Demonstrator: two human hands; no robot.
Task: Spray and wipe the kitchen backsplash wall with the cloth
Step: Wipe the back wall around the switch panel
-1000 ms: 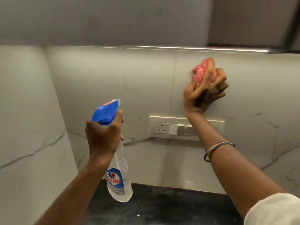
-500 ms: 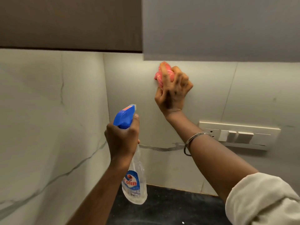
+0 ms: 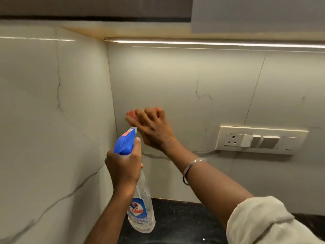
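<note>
Head view: right hand point(image 3: 154, 131) presses crumpled pink cloth point(image 3: 131, 115) (blurred) against glossy marble-veined backsplash point(image 3: 175, 81); left hand point(image 3: 123, 166) grips clear plastic spray bottle point(image 3: 140, 208).

Dark speckled countertop point(image 3: 184, 224), white specks.

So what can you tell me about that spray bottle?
The spray bottle has a clear plastic body that widens toward the bottom, a blue trigger head with a small orange patch near the nozzle, and a blue and red label reading Colin. It looks nearly empty, though the liquid level is hard to judge. The left hand grips its neck, holding it upright in the air above the dark counter, nozzle aimed toward the wall corner. Nothing else touches it.
</note>
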